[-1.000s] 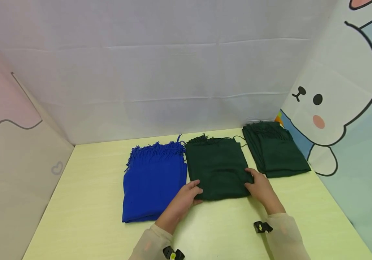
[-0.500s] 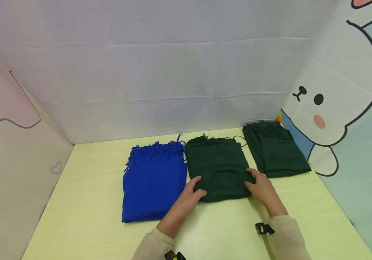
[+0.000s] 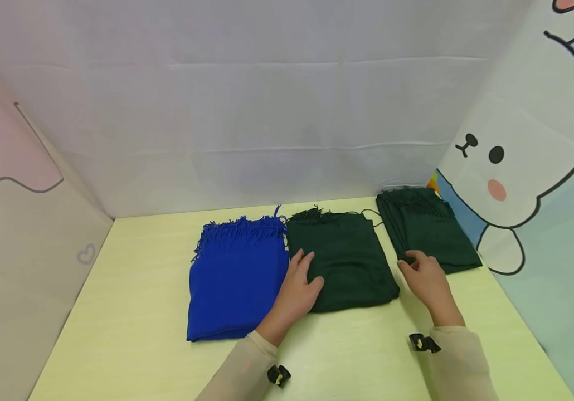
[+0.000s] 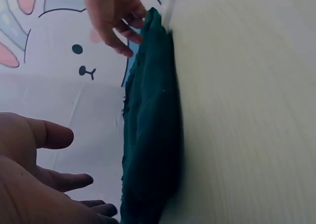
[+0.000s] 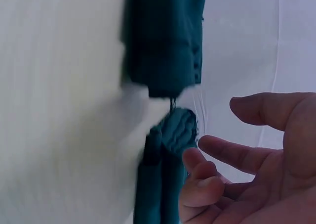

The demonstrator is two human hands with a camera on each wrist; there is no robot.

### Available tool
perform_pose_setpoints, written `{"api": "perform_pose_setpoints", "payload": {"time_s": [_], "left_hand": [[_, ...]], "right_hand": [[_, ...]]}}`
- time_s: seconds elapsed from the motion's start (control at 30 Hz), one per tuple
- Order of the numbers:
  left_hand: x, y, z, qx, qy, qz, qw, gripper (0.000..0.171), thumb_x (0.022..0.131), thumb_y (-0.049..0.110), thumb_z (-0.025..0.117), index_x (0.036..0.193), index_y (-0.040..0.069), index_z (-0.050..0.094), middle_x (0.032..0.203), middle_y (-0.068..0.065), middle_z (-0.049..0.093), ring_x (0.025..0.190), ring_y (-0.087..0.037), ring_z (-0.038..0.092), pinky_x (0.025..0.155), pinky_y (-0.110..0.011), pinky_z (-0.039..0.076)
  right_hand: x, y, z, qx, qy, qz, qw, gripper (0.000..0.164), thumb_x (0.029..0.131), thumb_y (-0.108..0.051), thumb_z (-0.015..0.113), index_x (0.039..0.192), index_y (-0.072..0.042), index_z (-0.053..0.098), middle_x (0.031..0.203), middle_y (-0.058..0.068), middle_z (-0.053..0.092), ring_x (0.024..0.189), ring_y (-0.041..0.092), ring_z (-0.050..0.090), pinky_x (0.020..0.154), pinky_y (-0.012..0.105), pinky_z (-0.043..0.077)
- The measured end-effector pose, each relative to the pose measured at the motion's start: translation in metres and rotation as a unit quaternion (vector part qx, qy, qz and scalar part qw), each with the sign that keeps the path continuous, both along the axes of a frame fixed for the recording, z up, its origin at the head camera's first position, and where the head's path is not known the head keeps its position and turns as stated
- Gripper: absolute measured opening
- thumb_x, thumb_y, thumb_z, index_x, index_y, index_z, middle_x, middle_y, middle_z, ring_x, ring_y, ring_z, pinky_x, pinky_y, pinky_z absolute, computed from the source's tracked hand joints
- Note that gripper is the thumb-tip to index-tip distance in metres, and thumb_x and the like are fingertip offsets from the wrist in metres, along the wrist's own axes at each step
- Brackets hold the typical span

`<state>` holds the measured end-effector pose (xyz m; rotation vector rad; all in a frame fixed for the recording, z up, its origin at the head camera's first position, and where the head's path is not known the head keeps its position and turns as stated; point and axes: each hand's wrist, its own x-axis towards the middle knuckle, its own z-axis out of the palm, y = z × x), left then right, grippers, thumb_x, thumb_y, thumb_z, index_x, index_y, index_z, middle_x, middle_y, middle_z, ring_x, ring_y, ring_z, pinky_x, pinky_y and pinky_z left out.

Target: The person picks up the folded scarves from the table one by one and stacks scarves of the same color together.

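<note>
Between two other folded pieces lies a fringed dark green scarf (image 3: 349, 262), folded into a rough square. Over its left edge is my left hand (image 3: 296, 292), fingers and thumb spread; the left wrist view shows those fingers (image 4: 54, 135) apart from the cloth. My right hand (image 3: 428, 281) hovers by the front left corner of a second dark green scarf (image 3: 424, 234), to the right. Its fingers are loosely bent, and the right wrist view has nothing between them. Left of the middle scarf lies a folded blue scarf (image 3: 237, 284), its fringe toward the back.
All three scarves lie on a pale yellow table (image 3: 116, 312). A white cloth wall (image 3: 267, 111) closes off the back. On the right stands a wall with a cartoon bear print (image 3: 517, 156), close to the second green scarf.
My right hand has left the middle scarf's right edge and moved right, beside the other green scarf. The left hand has shifted slightly farther back along the middle scarf's left edge.
</note>
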<state>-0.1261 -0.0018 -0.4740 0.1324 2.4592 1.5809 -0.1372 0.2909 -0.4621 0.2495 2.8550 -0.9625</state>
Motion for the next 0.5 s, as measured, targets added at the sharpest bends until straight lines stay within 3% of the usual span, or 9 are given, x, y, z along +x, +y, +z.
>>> {"api": "perform_pose_setpoints", "payload": {"time_s": [0.13,0.3,0.5], "left_hand": [[-0.005,0.013,0.0,0.001,0.029,-0.007,0.9995,0.059,0.099,0.022,0.052,0.155,0.016,0.036,0.165,-0.005,0.019,0.149,-0.031,0.024,0.112,-0.061,0.031],[-0.011,0.033,-0.001,0.016,0.026,-0.043,0.9986,0.056,0.099,0.023,0.053,0.154,0.017,0.039,0.161,-0.004,0.03,0.147,-0.026,0.031,0.114,-0.056,0.031],[-0.022,0.061,-0.001,0.006,0.031,-0.073,0.9968,0.053,0.1,0.026,0.053,0.152,0.02,0.043,0.156,0.001,0.038,0.142,-0.017,0.037,0.114,-0.047,0.035]], "right_hand": [[-0.006,0.016,0.005,0.005,0.003,-0.026,1.0,0.06,0.105,-0.036,0.045,0.143,0.01,0.041,0.118,0.033,0.049,0.1,0.045,0.053,0.075,0.054,0.047],[-0.009,0.032,0.005,0.004,0.021,-0.091,0.996,0.058,0.104,-0.035,0.042,0.142,0.01,0.042,0.121,0.034,0.044,0.104,0.047,0.046,0.079,0.059,0.043],[-0.017,0.052,0.001,0.012,0.006,-0.166,0.986,0.062,0.102,-0.038,0.036,0.145,0.006,0.039,0.14,0.042,0.026,0.124,0.061,0.028,0.09,0.071,0.031]]}}
